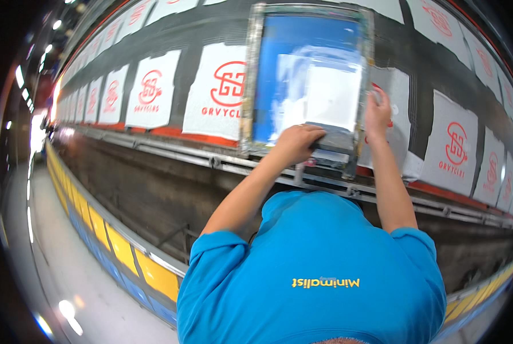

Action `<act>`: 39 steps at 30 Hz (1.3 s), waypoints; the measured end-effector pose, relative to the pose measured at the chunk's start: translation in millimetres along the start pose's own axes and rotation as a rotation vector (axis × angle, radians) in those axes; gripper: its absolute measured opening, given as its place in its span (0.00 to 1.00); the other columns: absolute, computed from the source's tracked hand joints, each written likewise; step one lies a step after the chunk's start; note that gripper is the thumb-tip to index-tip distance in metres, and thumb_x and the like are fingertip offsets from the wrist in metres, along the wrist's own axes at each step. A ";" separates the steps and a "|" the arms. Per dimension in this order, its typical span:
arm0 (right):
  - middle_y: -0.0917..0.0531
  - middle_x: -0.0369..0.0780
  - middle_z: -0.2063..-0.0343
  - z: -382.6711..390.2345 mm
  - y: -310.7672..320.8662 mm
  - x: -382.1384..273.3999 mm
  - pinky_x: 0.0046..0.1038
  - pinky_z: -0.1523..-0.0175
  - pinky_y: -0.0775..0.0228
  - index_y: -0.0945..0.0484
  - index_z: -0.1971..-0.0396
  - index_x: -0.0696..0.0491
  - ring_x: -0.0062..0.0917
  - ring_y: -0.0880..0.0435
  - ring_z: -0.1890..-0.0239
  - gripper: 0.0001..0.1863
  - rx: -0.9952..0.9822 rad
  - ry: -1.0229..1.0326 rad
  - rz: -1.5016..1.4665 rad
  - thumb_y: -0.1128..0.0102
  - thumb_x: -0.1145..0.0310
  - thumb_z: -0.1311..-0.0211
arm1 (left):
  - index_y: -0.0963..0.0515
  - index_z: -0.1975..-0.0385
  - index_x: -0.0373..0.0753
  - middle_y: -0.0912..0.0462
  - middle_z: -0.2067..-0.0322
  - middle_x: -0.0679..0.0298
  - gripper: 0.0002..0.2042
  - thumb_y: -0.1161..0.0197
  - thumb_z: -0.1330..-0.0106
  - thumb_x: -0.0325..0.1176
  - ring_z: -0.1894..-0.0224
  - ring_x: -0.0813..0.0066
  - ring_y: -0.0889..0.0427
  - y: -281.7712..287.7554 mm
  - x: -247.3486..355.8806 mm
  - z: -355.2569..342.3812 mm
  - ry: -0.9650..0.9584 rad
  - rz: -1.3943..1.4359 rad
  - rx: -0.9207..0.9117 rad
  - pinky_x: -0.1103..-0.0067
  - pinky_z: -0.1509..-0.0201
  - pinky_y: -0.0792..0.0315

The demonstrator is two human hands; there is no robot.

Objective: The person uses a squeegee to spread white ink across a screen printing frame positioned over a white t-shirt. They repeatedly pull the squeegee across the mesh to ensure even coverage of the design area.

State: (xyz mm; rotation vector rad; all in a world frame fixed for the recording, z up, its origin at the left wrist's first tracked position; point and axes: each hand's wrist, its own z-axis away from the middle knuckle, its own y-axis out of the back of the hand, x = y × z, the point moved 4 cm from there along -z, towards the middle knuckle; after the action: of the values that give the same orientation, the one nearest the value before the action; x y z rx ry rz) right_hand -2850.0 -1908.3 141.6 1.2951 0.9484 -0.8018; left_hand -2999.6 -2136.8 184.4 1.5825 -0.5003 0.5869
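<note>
A screen-printing frame (252, 74) with a metal rim, blue mesh and a white smeared patch lies over a row of fabric pieces. Near its lower edge, my left hand (296, 140) has bent fingers closed on a flat grey squeegee (337, 133) below the white patch. My right hand (378, 114) has its fingers curled on the right side of the frame, beside a partly hidden pale piece (397, 120). Part of the squeegee is hidden under my left fingers.
Light fabric pieces (147, 94) with red printed emblems line the long dark table in rows, both sides. A metal rail (205, 159) runs along the near edge. Yellow and blue side panels (119, 246) border a pale walkway (67, 269) at left. My blue shirt fills the bottom.
</note>
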 end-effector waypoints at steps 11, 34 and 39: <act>0.11 0.50 0.64 160.8 -220.9 -72.4 0.46 0.51 0.22 0.18 0.48 0.46 0.51 0.12 0.58 0.18 -0.035 -0.170 0.112 0.35 0.56 0.36 | 0.17 0.45 0.44 0.13 0.49 0.56 0.24 0.34 0.46 0.25 0.47 0.53 0.15 146.7 -156.3 147.7 0.091 -0.069 -0.213 0.62 0.44 0.22; 0.12 0.39 0.65 83.2 -299.9 -165.5 0.43 0.46 0.29 0.12 0.69 0.49 0.37 0.14 0.54 0.20 -0.450 0.728 0.623 0.22 0.48 0.51 | 0.17 0.63 0.40 0.14 0.69 0.50 0.14 0.27 0.37 0.45 0.63 0.44 0.15 199.0 -277.4 -56.4 0.111 -0.327 -0.281 0.57 0.61 0.24; 0.13 0.37 0.66 98.6 -309.8 -145.2 0.40 0.48 0.29 0.13 0.69 0.49 0.34 0.15 0.55 0.11 -0.530 0.650 0.811 0.30 0.57 0.43 | 0.14 0.60 0.46 0.11 0.64 0.54 0.13 0.28 0.36 0.46 0.62 0.47 0.13 189.3 -250.8 -45.5 0.188 -0.436 -0.299 0.59 0.60 0.21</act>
State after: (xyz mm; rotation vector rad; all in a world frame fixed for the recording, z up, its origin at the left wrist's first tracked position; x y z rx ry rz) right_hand -3177.7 -2047.6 147.2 1.3083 0.9194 0.5048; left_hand -3316.2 -2115.0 173.4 1.2811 -0.0866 0.3050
